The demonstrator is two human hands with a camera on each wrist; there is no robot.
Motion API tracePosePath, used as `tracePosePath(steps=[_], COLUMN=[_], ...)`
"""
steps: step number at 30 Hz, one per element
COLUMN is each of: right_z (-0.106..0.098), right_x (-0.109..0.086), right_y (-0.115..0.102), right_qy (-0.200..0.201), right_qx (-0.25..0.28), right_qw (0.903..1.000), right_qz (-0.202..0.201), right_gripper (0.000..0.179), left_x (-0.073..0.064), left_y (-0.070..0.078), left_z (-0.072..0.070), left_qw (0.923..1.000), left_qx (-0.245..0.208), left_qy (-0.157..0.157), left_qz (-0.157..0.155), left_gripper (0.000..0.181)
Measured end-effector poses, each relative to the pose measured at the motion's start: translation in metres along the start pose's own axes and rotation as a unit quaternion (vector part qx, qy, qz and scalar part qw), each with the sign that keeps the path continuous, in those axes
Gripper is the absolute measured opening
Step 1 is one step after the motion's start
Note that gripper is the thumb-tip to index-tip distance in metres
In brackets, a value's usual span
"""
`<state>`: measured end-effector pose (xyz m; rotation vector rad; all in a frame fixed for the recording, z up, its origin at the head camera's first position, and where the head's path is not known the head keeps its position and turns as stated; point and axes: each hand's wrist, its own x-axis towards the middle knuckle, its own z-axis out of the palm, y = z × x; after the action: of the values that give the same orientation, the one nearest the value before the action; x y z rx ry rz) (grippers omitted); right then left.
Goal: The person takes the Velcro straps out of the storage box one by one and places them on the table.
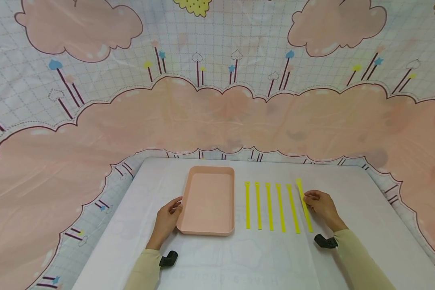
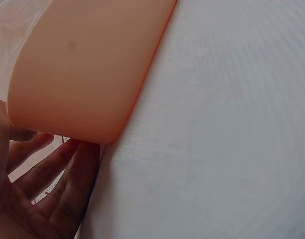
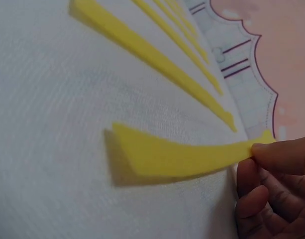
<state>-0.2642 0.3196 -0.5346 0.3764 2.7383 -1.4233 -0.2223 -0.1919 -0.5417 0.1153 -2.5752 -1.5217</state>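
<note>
A shallow peach tray [image 1: 208,201] lies on the white table, left of the middle. At its left side my left hand [image 1: 168,215] holds the edge, the thumb by the rim and the fingers against the outer wall. In the left wrist view the wall of the tray [image 2: 87,74] stands over the fingertips. My right hand [image 1: 322,207] pinches the rightmost flat yellow strip [image 1: 305,209] between thumb and forefinger. That strip [image 3: 177,160] bows along its length in the right wrist view. Each strip has a small slotted head at its far end.
Several more yellow strips [image 1: 270,207] lie in a row, roughly parallel, between the tray and my right hand. A cloud-patterned cloth [image 1: 217,117] hangs behind the white table [image 1: 210,257]. Each wrist carries a small black camera [image 1: 325,241].
</note>
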Motion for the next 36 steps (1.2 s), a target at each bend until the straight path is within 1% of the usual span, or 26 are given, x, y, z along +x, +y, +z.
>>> tracePosePath(steps=[8, 12, 16, 19, 23, 28, 33, 36], right_z=[-0.001, -0.001, 0.000, 0.000, 0.003, 0.008, 0.015, 0.020], right_x=[-0.001, 0.001, 0.000, -0.003, -0.006, -0.010, -0.020, -0.028], right_y=[0.000, 0.002, 0.003, 0.001, -0.005, -0.014, -0.024, -0.031], right_qy=[-0.002, 0.002, 0.006, 0.013, 0.021, 0.019, 0.005, 0.000], right_qx=[-0.020, -0.023, -0.016, -0.011, -0.003, 0.020, 0.021, 0.010], right_qw=[0.9998, 0.9997, 0.9996, 0.9996, 0.9997, 0.9983, 0.9958, 0.9932], right_qz=[-0.003, 0.006, 0.024, 0.024, -0.008, -0.051, -0.089, -0.116], right_gripper=[0.032, 0.033, 0.033, 0.033, 0.033, 0.032, 0.037, 0.042], left_x=[0.000, 0.000, -0.001, 0.000, 0.002, 0.004, 0.001, 0.000], left_y=[-0.001, 0.000, 0.001, 0.001, 0.001, 0.001, -0.001, -0.001], left_z=[0.000, 0.000, 0.002, 0.002, 0.001, 0.000, -0.004, -0.007], left_qw=[1.0000, 1.0000, 1.0000, 1.0000, 0.9999, 0.9997, 0.9992, 0.9987], left_qx=[0.004, 0.003, 0.004, 0.006, 0.016, 0.024, 0.036, 0.046], left_qy=[0.000, 0.001, 0.001, 0.000, -0.002, -0.002, 0.007, 0.012], left_qz=[0.002, 0.003, 0.003, 0.005, 0.007, 0.008, 0.015, 0.020], left_gripper=[0.037, 0.037, 0.037, 0.037, 0.037, 0.037, 0.037, 0.038])
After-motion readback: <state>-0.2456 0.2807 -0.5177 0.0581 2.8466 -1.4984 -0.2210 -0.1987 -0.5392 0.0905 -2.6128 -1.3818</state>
